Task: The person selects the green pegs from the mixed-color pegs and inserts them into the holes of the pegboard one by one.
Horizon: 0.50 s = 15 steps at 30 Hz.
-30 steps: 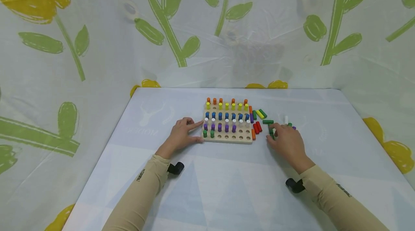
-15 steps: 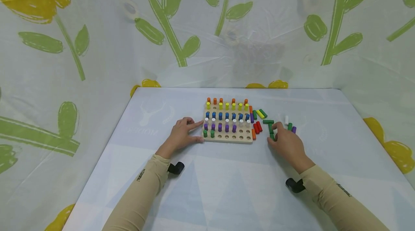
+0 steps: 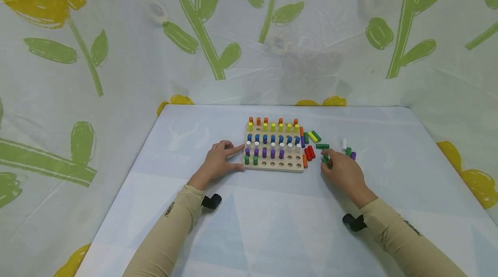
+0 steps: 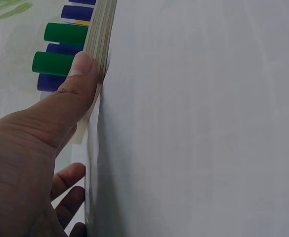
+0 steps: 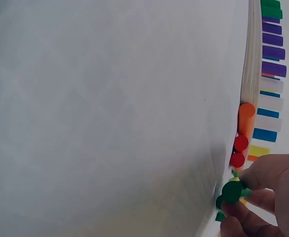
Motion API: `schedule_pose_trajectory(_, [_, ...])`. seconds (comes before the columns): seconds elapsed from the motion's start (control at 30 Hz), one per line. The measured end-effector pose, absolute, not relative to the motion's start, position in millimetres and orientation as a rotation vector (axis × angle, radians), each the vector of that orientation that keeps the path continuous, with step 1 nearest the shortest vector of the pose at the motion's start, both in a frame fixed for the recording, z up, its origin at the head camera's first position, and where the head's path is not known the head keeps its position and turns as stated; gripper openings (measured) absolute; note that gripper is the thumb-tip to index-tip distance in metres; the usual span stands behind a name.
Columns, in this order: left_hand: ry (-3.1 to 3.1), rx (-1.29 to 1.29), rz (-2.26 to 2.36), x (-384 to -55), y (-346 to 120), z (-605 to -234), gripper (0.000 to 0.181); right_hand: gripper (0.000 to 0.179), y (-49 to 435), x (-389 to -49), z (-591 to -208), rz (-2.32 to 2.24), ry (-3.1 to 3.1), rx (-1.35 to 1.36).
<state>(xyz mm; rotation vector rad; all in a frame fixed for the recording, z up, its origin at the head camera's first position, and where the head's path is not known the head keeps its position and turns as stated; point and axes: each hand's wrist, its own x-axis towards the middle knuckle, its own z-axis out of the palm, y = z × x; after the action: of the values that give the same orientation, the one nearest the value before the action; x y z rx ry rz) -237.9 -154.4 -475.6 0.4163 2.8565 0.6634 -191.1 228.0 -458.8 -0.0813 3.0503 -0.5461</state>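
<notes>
A wooden pegboard (image 3: 274, 167) lies on the table, with coloured pegs upright in rows and some bare holes at its front right. My left hand (image 3: 215, 162) rests beside it, index fingertip at the left side and thumb at the front left corner. In the left wrist view the thumb (image 4: 80, 79) presses the board's edge by two green pegs (image 4: 65, 33). To the right of the board, my right hand (image 3: 346, 174) pinches a green peg (image 5: 231, 192) between thumb and fingers. Other green pegs lie close under those fingertips, partly hidden.
Between board and right hand lie two red pegs (image 3: 309, 152) and an orange peg (image 3: 305, 161) against the board's side. Green and yellow pegs (image 3: 312, 137) lie farther back. Beyond the right hand are a white peg (image 3: 344, 144) and a purple peg (image 3: 353, 155).
The right fingers have shifted slightly among the green pegs and drawn together on one. A green peg, a purple peg and the white peg show more fully beside the hand. The left hand stays put.
</notes>
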Motion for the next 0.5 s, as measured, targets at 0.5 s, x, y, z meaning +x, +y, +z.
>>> schedule_pose_trajectory(0.5, [2.868,0.424,0.664,-237.9,-154.1,-477.2,0.079,0.03,226.2,-191.3,-459.9,-0.608,3.086,-0.083])
